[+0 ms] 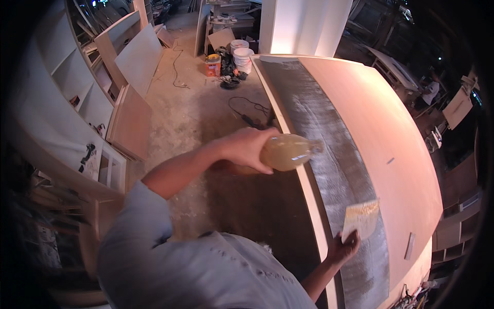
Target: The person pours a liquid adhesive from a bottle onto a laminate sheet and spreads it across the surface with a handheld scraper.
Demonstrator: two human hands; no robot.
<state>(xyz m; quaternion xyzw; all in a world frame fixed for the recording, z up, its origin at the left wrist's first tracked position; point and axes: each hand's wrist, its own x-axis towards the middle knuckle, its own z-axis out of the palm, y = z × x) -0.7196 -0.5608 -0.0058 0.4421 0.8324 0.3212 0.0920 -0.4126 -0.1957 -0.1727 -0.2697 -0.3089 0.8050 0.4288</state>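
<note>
My left hand (249, 147) is wrapped round a clear plastic bottle (288, 152) of cloudy yellowish liquid. The bottle lies nearly sideways, its neck pointing right over a long dark strip (329, 134) with a glossy, streaked surface. Whether liquid is coming out cannot be seen. Lower right, my right hand (343, 250) grips a flat, pale spreader (360, 219) by its near end. Yellowish residue coats the spreader's far edge, which is at or just above the strip. Beneath the strip is a large light wood panel (360, 98).
A small grey strip (410, 246) lies on the panel's right side. White buckets (243, 59) and an orange container (212, 65) stand on the floor ahead, near a cable (247, 100). Boards (131, 123) and a white cabinet (77, 77) line the left. Another person (431, 90) is far right.
</note>
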